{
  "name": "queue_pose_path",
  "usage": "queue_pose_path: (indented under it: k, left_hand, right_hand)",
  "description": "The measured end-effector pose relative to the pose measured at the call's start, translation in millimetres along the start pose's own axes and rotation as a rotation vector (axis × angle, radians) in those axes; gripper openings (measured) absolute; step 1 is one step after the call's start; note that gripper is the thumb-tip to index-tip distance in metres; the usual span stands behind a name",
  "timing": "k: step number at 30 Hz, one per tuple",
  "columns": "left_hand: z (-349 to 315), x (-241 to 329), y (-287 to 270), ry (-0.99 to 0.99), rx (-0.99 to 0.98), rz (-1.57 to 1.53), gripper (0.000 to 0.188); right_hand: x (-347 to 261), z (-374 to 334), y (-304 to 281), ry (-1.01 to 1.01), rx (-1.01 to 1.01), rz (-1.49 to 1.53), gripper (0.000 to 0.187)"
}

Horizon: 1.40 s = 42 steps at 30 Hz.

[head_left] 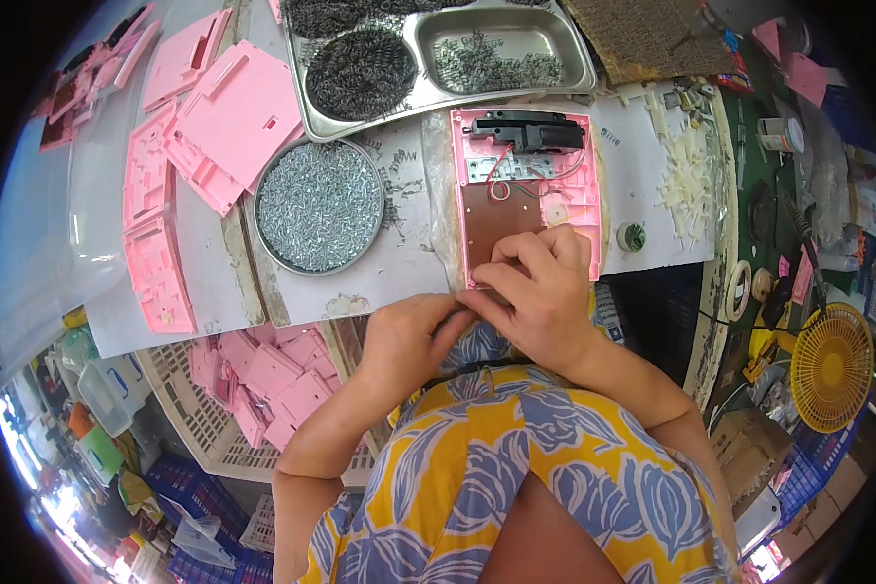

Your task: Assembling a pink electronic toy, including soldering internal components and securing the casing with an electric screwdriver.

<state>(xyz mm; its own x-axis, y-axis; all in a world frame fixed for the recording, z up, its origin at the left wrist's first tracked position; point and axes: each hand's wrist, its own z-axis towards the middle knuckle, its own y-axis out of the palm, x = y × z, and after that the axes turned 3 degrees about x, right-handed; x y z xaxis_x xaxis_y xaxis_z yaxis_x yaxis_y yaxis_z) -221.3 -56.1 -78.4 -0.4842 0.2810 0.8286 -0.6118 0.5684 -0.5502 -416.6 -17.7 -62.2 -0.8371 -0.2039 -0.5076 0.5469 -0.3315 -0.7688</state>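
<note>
In front of me lies a pink plastic housing (579, 175), holding a black mechanism (526, 132), a metal plate (508, 169), red and grey wires and a brown board (496, 216). At its near left corner my left hand (411, 336) has thumb and fingers pinched together. My right hand (543, 290) rests over the near edge of the housing, fingers curled and thumb meeting the left fingertips. Whatever is between the fingertips is too small or hidden to make out. A small green-rimmed round piece (631, 237) stands right of the housing.
A round tray of small metal screws (318, 206) is to the left. Behind it a steel compartment tray (414, 107) holds dark springs. Pink panels (238, 115) lie far left, more in a crate (200, 428) below. Pale plastic parts (686, 165) are at right, beside a yellow fan (831, 365).
</note>
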Motion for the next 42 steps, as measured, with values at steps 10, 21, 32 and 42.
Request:
queue_pose_path:
  k: [10,21,32,42]
  left_hand:
    - [-19,-6,24,-0.158,0.025,-0.248,0.011]
    - [21,16,-22,0.325,0.123,0.018,0.031]
    - [66,-11,-34,0.675,-0.177,0.209,0.051]
    - [63,-8,-36,0.56,-0.253,0.148,0.048]
  right_hand:
    - [5,-3,3,-0.128,0.04,-0.034,0.022]
    - [5,-9,-9,-0.103,-0.16,-0.079,0.026]
    - [143,218,-110,0.042,0.159,0.097,0.012]
    - [216,487,11,-0.468,0.418,-0.6,0.019]
